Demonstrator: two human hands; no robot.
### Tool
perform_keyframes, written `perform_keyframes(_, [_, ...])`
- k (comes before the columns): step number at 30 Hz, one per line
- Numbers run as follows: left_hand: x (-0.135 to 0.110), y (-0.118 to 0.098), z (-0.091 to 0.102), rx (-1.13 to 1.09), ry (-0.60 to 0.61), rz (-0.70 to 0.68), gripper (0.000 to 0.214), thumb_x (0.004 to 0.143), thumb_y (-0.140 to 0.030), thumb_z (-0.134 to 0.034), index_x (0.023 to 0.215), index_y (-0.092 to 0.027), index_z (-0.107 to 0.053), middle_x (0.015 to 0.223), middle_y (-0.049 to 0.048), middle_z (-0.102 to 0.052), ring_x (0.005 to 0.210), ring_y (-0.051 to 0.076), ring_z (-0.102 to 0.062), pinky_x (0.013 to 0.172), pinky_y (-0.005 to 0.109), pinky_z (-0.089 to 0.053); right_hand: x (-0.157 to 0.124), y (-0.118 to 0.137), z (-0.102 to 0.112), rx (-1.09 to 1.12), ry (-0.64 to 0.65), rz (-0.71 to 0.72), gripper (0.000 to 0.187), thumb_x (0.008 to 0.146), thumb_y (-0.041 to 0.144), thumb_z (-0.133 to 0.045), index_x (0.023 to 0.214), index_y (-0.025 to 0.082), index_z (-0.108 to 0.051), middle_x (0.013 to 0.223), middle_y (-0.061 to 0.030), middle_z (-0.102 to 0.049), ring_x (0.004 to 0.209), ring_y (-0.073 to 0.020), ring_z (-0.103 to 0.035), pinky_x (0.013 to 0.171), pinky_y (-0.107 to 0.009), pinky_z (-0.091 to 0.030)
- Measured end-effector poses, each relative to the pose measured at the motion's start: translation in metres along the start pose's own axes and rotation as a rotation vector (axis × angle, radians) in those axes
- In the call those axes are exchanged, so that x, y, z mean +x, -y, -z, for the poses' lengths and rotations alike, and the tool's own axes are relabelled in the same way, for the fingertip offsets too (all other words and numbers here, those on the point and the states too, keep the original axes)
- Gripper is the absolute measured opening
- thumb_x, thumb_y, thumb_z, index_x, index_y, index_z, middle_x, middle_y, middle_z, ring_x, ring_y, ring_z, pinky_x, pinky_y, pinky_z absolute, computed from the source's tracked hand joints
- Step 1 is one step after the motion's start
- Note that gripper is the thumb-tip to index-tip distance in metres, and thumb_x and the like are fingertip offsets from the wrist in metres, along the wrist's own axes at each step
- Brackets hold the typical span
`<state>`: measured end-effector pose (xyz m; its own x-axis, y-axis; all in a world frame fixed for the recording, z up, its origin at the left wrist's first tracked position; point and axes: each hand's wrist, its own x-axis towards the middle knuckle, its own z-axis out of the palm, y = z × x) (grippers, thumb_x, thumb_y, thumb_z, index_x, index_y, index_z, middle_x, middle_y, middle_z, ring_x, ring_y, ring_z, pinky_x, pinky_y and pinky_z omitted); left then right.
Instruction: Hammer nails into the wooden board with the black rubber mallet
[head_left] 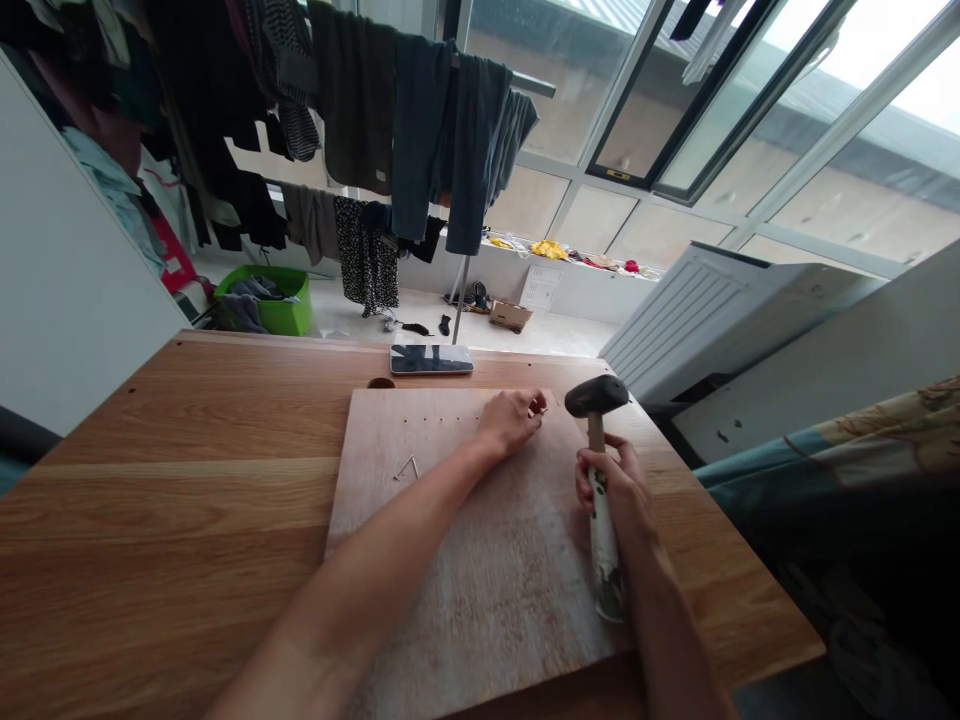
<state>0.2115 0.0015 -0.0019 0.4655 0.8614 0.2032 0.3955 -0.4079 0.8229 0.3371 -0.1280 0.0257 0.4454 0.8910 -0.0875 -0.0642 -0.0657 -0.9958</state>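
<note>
My right hand [619, 478] is wrapped round the pale, worn handle of a hammer [596, 398]. Its dark head points away from me, above the right side of a whitish wooden board [457, 600]. At the board's far right part, my left hand [514, 420] is closed in a pinch on a nail [544, 410], of which only a small bit shows at the fingertips. A few loose nails [407, 467] lie on the board, left of my left forearm. Small dark dots run in a row along the far side of the board.
The board rests on a wood-grain table [202, 500]. A phone [431, 359] lies by the table's far edge, with a small brown round thing [381, 382] near it. Beyond are hanging clothes [352, 110], a green basket [289, 308] and windows. A curtain [847, 440] hangs at right.
</note>
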Motion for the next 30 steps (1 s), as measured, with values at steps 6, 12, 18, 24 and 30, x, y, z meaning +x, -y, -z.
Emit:
perform_keyframes(6, [0.0,-0.001,0.001,-0.019,0.0,-0.006,0.034,0.079,-0.008,-0.066,0.111,-0.021,-0.069,0.096,0.0009,-0.079,0.077,0.015,-0.07,0.078,0.026,-0.055,-0.007,0.006,-0.001,0.156,0.079,0.023,0.037,0.074,0.04,-0.074,0.097,0.025,-0.05,0.071,0.0066,-0.061,0.038,-0.0072,-0.043,0.029,-0.017,-0.032])
perform_keyframes(12, [0.002,0.002,-0.001,-0.031,-0.023,0.0,0.027,0.08,-0.009,-0.067,0.105,-0.019,-0.07,0.095,0.0018,-0.079,0.077,0.015,-0.07,0.077,0.026,-0.056,-0.012,0.006,-0.005,0.165,0.065,0.061,0.036,0.077,0.039,-0.074,0.101,0.026,-0.051,0.076,0.0059,-0.062,0.039,-0.0069,-0.044,0.031,-0.017,-0.033])
perform_keyframes(18, [0.003,0.003,-0.002,-0.041,-0.043,0.022,0.024,0.082,-0.011,-0.068,0.104,-0.019,-0.07,0.094,0.0027,-0.079,0.079,0.015,-0.072,0.079,0.026,-0.057,-0.012,0.005,-0.005,0.151,0.094,0.035,0.04,0.076,0.041,-0.075,0.103,0.027,-0.05,0.071,0.008,-0.058,0.039,-0.0076,-0.044,0.03,-0.017,-0.033])
perform_keyframes(24, [0.004,0.003,-0.001,-0.057,-0.042,0.064,0.017,0.082,-0.011,-0.069,0.098,-0.017,-0.071,0.092,0.0042,-0.08,0.082,0.015,-0.073,0.08,0.025,-0.057,-0.013,0.006,-0.005,0.128,0.086,0.03,0.04,0.076,0.042,-0.075,0.103,0.027,-0.05,0.072,0.0076,-0.059,0.039,-0.0075,-0.044,0.031,-0.017,-0.033])
perform_keyframes(30, [0.002,0.0,0.001,-0.038,-0.02,0.046,0.017,0.081,-0.01,-0.068,0.095,-0.019,-0.072,0.092,0.0016,-0.08,0.081,0.014,-0.073,0.08,0.025,-0.057,-0.014,0.005,-0.005,0.138,0.084,0.03,0.04,0.076,0.041,-0.075,0.103,0.027,-0.05,0.069,0.0086,-0.057,0.038,-0.0075,-0.043,0.03,-0.017,-0.033])
